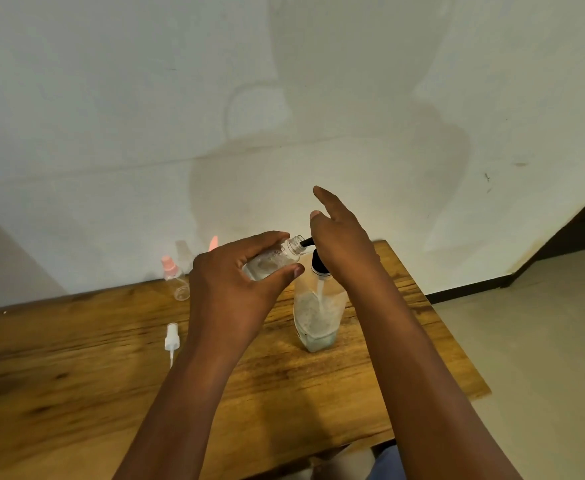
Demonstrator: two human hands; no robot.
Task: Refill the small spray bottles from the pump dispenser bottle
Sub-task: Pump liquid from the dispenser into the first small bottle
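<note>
Pump bottle (pixel 315 317) on wood table (pixel 76 358), pale wall.

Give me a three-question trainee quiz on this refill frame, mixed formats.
1. True or false: the small spray bottle in the left hand still has its spray cap on.
2. Which hand is on top of the pump dispenser bottle? A) left B) right C) neither
3. Fill in: the loose white spray head lies on the wooden ____.

Key:
1. False. Its neck is open and held tilted at the black pump spout.
2. B. The right hand rests over the pump head with fingers straight.
3. Table.
</note>
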